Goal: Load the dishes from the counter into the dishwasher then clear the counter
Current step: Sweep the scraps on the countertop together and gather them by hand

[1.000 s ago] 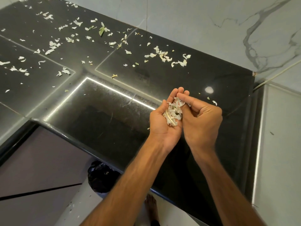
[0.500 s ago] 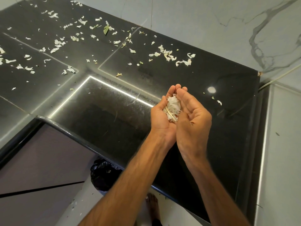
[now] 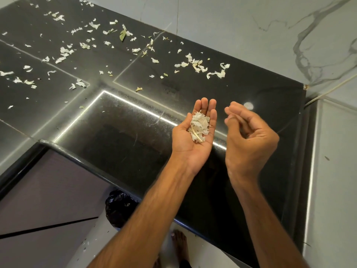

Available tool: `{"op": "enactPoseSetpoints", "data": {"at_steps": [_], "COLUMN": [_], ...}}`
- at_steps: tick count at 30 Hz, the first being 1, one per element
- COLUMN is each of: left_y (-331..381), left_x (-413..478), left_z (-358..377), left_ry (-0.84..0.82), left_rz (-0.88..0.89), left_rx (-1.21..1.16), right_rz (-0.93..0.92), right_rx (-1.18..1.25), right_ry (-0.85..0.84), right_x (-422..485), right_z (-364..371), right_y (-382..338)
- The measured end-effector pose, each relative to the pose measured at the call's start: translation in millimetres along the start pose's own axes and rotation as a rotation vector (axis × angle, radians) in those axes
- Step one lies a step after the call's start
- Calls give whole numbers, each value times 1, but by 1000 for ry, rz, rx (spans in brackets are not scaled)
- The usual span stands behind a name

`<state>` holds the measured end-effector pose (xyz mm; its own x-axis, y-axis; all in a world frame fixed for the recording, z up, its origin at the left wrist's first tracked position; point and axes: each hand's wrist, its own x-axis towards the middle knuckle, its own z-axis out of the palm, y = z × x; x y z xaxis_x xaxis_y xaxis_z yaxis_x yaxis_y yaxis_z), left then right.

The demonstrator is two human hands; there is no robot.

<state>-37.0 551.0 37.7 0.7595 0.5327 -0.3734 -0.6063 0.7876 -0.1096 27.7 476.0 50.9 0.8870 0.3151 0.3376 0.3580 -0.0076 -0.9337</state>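
right hand just pulled away, loosely curled, empty; left hand flat, cradling peels; far-left counter scraps still need gathering

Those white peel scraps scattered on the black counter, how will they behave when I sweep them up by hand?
Probably very light and flimsy: the scraps look thin and curled, so a push may scatter them. They likely bunch up harmlessly, like the loose pile in the left hand. The glossy counter should let them slide.
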Motion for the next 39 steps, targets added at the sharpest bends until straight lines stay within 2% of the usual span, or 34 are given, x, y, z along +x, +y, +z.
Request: {"op": "enactPoseSetpoints", "data": {"at_steps": [5,11,14,17,19,21,23,24,26,30,32,36,39], "left_y": [8,12,13,14,14,15,16,17,17,17,17,18,20], "left_x": [-3,-3,-3,-2,-2,-3,-3,-4,-5,-6,-6,-8,-12], "left_z": [3,2,0,-1,0,1,1,1,2,3,3,4,4], "left_ry": [-6,-9,-1,-1,0,0,3,3,3,-7,-6,0,-4], "left_rz": [0,-12,-20,-24,-28,-31,-29,-27,-26,-36,-38,-38,-39], "left_rx": [-27,-31,-23,-29,-34,-30,-33,-32,-29,-30,-32,-36,-39], "right_rz": [1,101,74,31,12,7,-14,-30,-91,-245,-295,-352,-300], "right_rx": [-298,-727,-921,-887,-740,-554,-483,-489,-555,-770,-845,-923,-963], "right_ry": [-1,-283,-388,-483,-529,-410,-236,-192,-222,-534,-600,-569,-550], "right_x": [39,55,54,51,51,57,67,73,82,83,77,63,67], "right_z": [-30,-41,-21,-1,3,-4,-17,-22,-26,-17,-16,-23,-23], "right_y": [52,87,92,87,83,77,76,77,83,88,85,75,67]}}
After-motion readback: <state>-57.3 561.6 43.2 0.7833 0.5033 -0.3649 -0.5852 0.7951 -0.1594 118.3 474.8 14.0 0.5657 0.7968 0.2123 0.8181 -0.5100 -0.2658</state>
